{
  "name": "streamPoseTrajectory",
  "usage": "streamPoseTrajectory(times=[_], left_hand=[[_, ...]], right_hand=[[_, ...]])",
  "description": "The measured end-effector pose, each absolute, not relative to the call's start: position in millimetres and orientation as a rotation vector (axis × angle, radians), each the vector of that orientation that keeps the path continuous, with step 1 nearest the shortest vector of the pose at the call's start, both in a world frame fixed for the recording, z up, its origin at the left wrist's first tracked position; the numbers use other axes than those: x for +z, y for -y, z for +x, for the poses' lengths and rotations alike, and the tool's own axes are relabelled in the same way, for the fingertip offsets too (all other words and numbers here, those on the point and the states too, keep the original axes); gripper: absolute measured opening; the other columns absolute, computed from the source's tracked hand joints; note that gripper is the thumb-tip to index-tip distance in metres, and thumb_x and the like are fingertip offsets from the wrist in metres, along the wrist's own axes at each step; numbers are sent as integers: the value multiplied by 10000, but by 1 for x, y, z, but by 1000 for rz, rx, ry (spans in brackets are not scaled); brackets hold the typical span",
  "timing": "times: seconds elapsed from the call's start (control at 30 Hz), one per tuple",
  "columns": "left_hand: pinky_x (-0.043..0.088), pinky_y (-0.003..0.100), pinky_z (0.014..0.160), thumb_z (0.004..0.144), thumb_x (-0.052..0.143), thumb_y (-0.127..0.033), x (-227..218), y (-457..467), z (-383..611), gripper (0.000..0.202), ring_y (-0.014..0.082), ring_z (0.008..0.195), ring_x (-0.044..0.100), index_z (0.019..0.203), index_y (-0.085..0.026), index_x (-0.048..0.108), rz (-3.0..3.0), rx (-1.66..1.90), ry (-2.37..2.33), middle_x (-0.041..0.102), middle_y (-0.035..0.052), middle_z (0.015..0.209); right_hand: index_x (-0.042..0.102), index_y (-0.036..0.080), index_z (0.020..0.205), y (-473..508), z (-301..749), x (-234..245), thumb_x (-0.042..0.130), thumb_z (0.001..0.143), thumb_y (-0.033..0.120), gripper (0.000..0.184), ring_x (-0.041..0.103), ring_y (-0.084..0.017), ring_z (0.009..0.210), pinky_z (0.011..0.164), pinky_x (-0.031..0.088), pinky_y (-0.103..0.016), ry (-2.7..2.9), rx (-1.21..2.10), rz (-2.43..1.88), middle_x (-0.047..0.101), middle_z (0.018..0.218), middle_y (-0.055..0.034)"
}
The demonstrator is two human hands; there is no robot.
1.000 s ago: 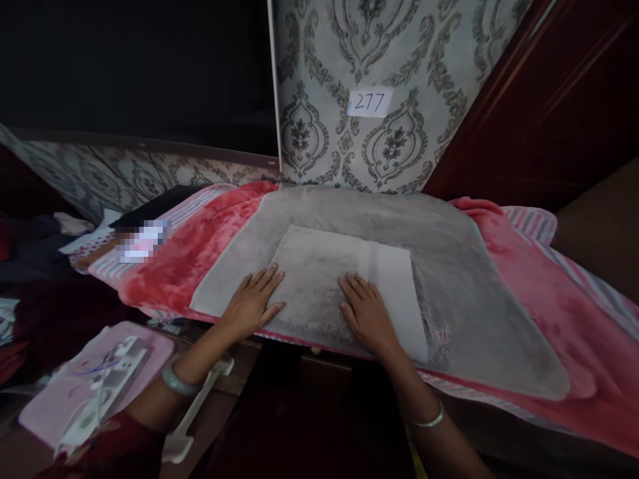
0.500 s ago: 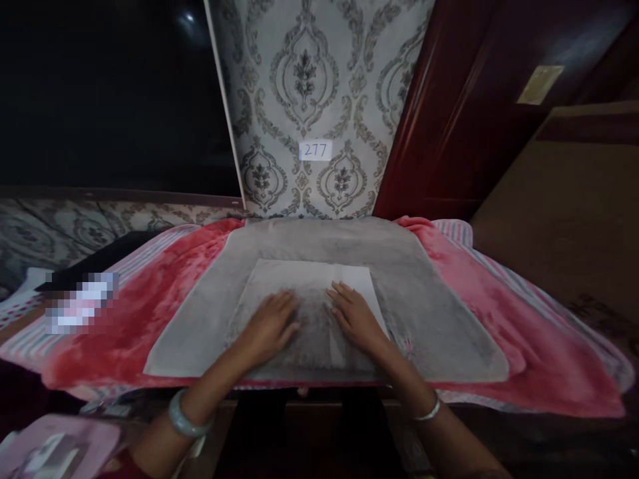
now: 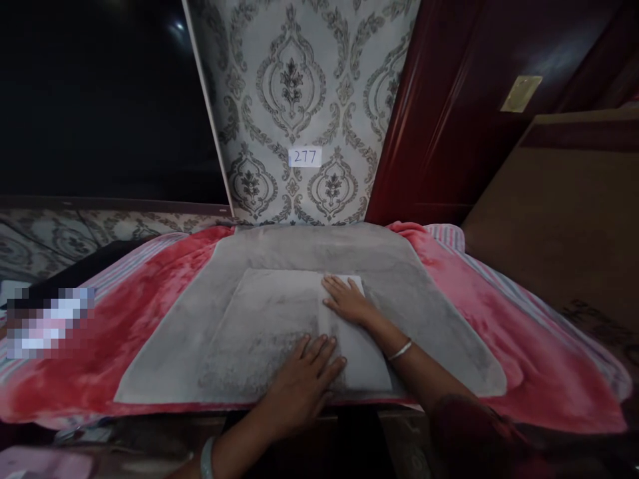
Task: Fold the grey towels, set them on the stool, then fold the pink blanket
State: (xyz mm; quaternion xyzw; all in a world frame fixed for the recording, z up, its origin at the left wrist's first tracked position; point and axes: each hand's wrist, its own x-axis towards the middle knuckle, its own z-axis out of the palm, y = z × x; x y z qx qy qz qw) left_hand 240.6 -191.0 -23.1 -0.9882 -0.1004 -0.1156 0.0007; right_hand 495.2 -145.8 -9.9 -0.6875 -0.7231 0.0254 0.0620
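A folded grey plush cloth [image 3: 269, 313] lies flat in front of me, its near left part darker and ruffled. Along its right side runs a smooth white panel [image 3: 367, 362]; whether this is paper, board or part of the cloth I cannot tell. My left hand [image 3: 302, 382] rests with fingers spread on the cloth's near edge, close to the panel's left border. Farther back, my right hand [image 3: 347, 299] lies flat across the upper part of the panel, fingers outstretched. Neither hand grips anything.
Beneath lies a larger grey plush cloth [image 3: 170, 346] over a red and pink blanket [image 3: 544, 359]. A dark screen [image 3: 100, 100] stands at the left and a brown board-like surface [image 3: 564, 246] at the right. A paper marked 277 [image 3: 305, 157] is on the wall.
My left hand has moved toward me and right, to the near edge. My right hand has shifted slightly onto the far part of the white panel, which now shows more fully.
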Motion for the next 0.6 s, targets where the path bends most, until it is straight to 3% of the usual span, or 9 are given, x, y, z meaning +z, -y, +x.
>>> streamPoseTrajectory(times=[0.33, 0.6], left_hand=[[228, 570, 1221, 908, 569, -266, -32, 189, 241, 669, 287, 1504, 274, 1534, -283, 334, -3099, -381, 322, 273, 87, 1642], [265, 546, 1214, 941, 518, -263, -26, 189, 241, 556, 262, 1491, 310, 1486, -235, 414, -3083, -490, 276, 380, 102, 1594]], right_hand=[[333, 258, 1562, 104, 516, -7, 241, 1046, 438, 554, 260, -278, 1491, 1180, 216, -578, 1982, 146, -2231, 313, 1616, -68], [282, 146, 1576, 136, 499, 12, 252, 1046, 373, 577, 168, -259, 1521, 1201, 197, -526, 1862, 125, -2258, 212, 1644, -130]])
